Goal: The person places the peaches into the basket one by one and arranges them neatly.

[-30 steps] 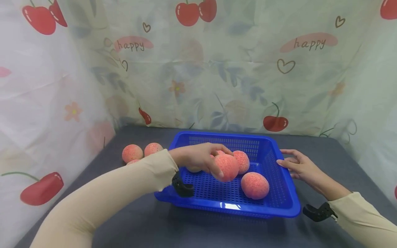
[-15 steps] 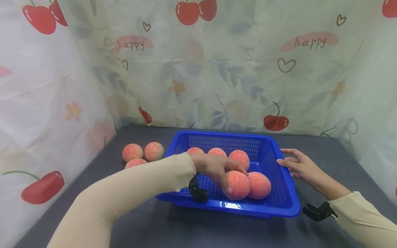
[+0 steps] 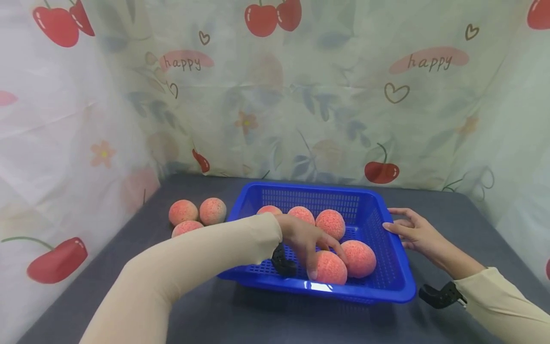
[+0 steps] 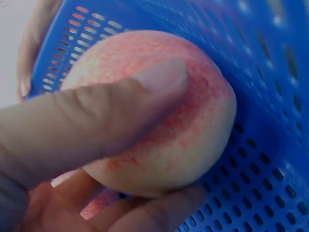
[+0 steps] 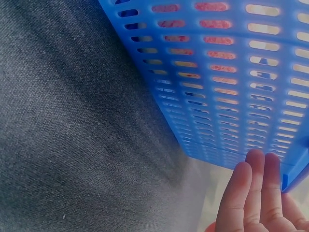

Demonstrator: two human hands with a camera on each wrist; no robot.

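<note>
In the head view, my left hand [image 3: 306, 241] reaches down into the blue plastic basket [image 3: 365, 292] and grips a pink-red peach [image 3: 332, 268] near the front wall. The left wrist view shows the thumb [image 4: 120, 108] across this peach and fingers beneath it. Right beside it sits another peach [image 3: 360, 259]. Behind the hand are a peach [image 3: 331, 224], a second peach [image 3: 301, 215] and a partly hidden peach [image 3: 269, 209]. At the basket's right side, my right hand [image 3: 423, 239] holds the rim, thumb on top, with its fingers [image 5: 256, 188] along the outside wall.
Left of the basket, a small group of peaches [image 3: 183, 212] lies on the dark grey tabletop [image 3: 275, 320], partly covered by the left sleeve [image 3: 193, 260]. A patterned curtain [image 3: 275, 119] hangs behind and at both sides.
My left hand has moved right and toward the front of the basket, lowering its peach beside the front-right one. My right hand stays on the rim.
</note>
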